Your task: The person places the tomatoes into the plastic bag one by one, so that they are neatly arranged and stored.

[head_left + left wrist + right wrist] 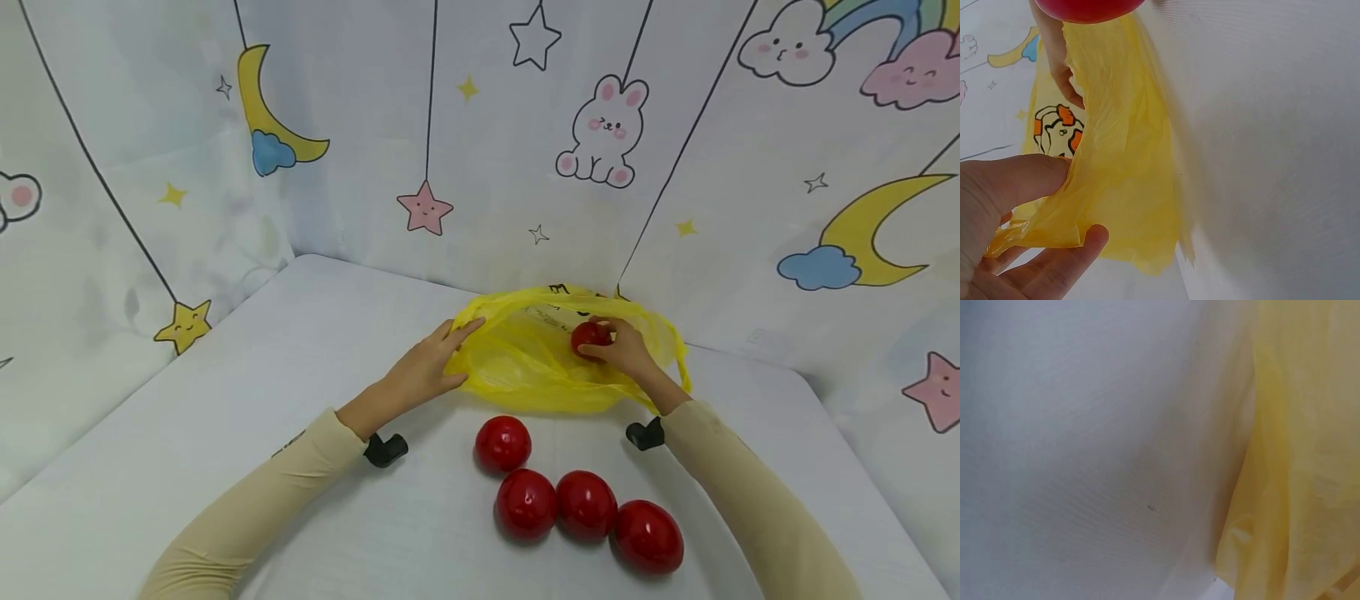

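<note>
A yellow plastic bag lies on the white table with its mouth spread wide. My left hand holds the bag's left rim between thumb and fingers; in the left wrist view the thin film of the bag passes between them. Inside the mouth, my right hand grips a glossy red ball with thumb and fingers. The right wrist view shows the bag's outer side, which hides that hand. Several more glossy red balls sit on the table nearer to me.
The white tabletop stretches to both sides of the bag. A pale backdrop with cartoon moons, stars and a rabbit rises behind it. Black pieces show beside both wrists, at the sleeve ends.
</note>
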The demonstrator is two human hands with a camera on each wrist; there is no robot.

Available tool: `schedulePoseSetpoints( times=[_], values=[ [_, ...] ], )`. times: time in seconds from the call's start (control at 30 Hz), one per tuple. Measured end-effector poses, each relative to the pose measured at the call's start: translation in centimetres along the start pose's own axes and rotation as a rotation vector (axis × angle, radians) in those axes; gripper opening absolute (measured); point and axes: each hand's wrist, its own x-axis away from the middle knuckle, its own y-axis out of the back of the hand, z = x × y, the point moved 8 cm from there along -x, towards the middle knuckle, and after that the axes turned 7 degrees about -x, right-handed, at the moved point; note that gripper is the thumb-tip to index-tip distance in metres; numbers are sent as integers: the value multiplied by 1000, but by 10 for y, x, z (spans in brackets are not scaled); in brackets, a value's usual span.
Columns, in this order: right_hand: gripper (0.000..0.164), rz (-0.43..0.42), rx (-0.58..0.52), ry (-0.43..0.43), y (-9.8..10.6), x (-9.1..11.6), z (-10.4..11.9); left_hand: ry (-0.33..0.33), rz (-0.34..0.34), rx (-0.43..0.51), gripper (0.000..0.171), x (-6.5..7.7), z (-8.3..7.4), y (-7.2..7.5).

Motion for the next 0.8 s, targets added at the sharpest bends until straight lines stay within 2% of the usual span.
schedulePoseSetpoints(
  times=[0.1, 0.33, 0.57, 0.8],
  values=[
    [59, -4, 0, -34, 0, -1, -2, 3, 6, 2, 80, 0, -1, 0],
    [59, 5, 21, -55, -2, -3, -4, 21, 21, 12, 80, 1, -1, -1],
    [59, 3, -17, -92, -3, -4, -5, 13, 15, -1, 80, 2, -1, -1],
    [58, -16, -62, -64, 2, -4, -5, 14, 28, -6, 80, -1, -1, -2]
  ],
)
